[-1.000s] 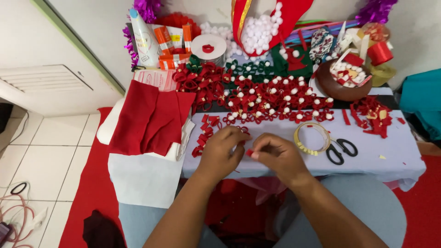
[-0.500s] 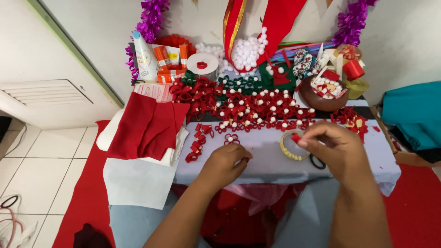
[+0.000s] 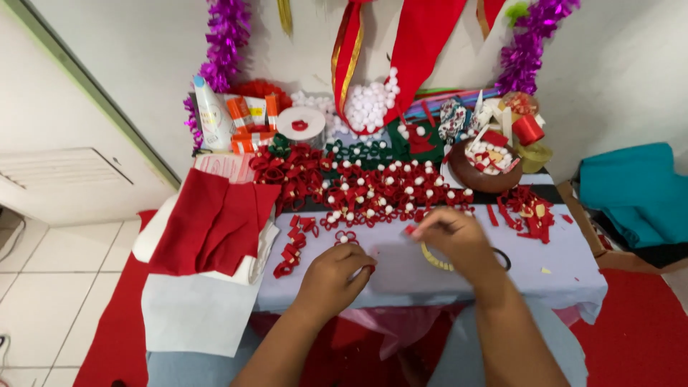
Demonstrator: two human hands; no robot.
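Red scrap: a small red piece [image 3: 409, 231] was pinched between the fingertips of the right hand [image 3: 459, 242], above the pale tablecloth [image 3: 401, 276].
Left hand: the left hand [image 3: 335, 278] rested on the cloth, fingers curled; whether it held anything could not be told.
Nearby: a red bow with a white ball [image 3: 345, 238] lay just beside the left hand; red felt [image 3: 211, 222] lay well to the left.
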